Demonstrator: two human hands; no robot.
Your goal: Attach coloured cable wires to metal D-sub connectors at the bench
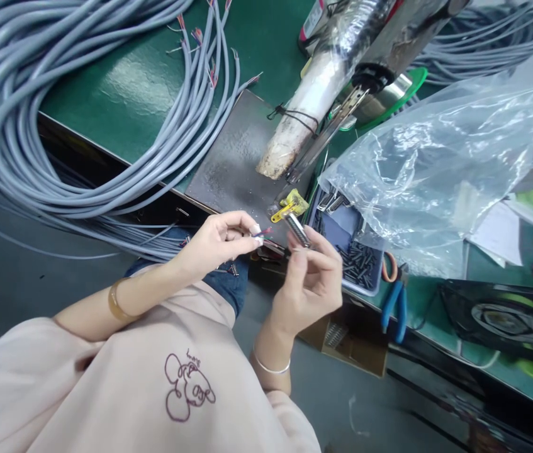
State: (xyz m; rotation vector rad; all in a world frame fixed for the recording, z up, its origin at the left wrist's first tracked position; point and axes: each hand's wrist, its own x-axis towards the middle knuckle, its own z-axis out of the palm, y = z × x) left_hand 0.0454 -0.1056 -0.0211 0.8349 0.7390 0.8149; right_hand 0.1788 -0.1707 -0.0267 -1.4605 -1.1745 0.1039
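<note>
Left hand [235, 242]: pinching wires [265, 233]. Right hand [311, 277]: gripping connector [297, 230]; narrow gap between. Both near desk [129, 94] edge. Cables [16, 135]: overhanging edge. Label [314, 20]: unreadable. Shirt [119, 390]: small lettering, illegible.

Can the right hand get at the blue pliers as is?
Probably yes: the pliers lie just beyond the bin, with nothing seen covering their handles. The right hand holds a connector, though, so it would likely need to free its fingers first.
</note>
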